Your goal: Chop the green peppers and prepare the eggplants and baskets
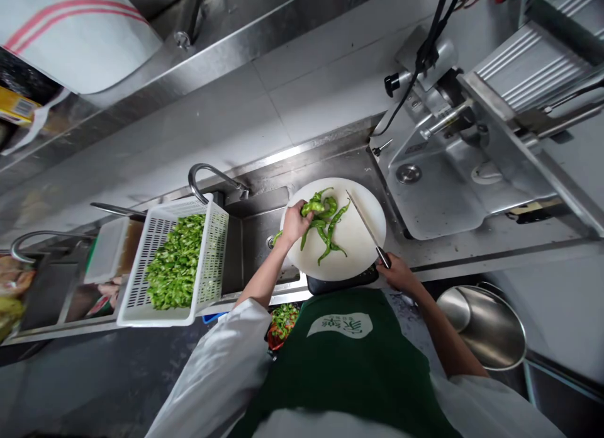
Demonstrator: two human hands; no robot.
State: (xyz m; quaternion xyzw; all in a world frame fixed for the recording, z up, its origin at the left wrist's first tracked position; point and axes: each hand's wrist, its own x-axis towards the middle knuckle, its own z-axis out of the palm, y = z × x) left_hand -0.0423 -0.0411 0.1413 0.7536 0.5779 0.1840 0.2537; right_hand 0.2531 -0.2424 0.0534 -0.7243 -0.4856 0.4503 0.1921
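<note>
Over the left side of a round white cutting board (306,262), my left hand (297,221) is closed on some green peppers (313,207). Several more long green peppers (330,236) lie loose on the board, just right of and below that hand. My right hand (395,273) grips the dark handle of a knife (365,224) at the board's lower right. The blade points up and to the left, lying over the right part of the board beside the peppers.
A white plastic basket (212,255) of chopped green peppers (177,262) stands left across the sink (255,240). A metal slicing machine (443,180) is at right. A steel pot (495,331) sits lower right. A curved faucet (217,171) rises behind the sink.
</note>
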